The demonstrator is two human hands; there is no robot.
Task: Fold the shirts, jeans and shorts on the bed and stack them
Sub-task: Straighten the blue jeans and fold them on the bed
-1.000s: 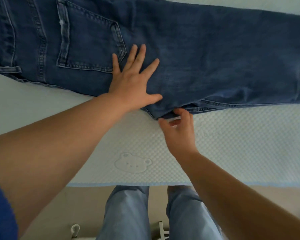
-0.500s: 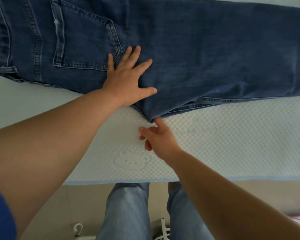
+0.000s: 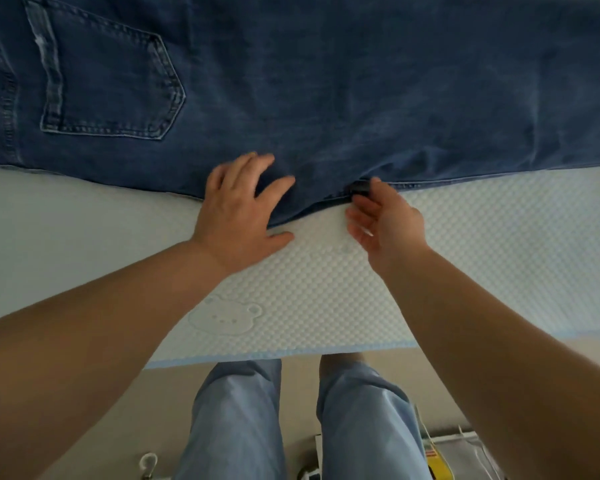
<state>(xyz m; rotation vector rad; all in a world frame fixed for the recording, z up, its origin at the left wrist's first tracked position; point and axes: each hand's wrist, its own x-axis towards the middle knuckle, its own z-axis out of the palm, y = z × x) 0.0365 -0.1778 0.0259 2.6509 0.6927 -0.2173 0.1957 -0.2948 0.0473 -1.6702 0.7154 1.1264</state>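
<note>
The jeans [image 3: 326,81], thick denim, look heavy and floppy; best gripped at seams. The left hand [image 3: 238,209] presses spread fingers on them while the right hand [image 3: 383,220] pinches the crotch edge.

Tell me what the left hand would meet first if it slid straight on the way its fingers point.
The left hand already lies on the dark jeans, fingers pointing up and slightly right. Sliding on, it would likely meet only more flat denim of the seat and thigh; the back pocket sits off to its left, out of that line.
</note>
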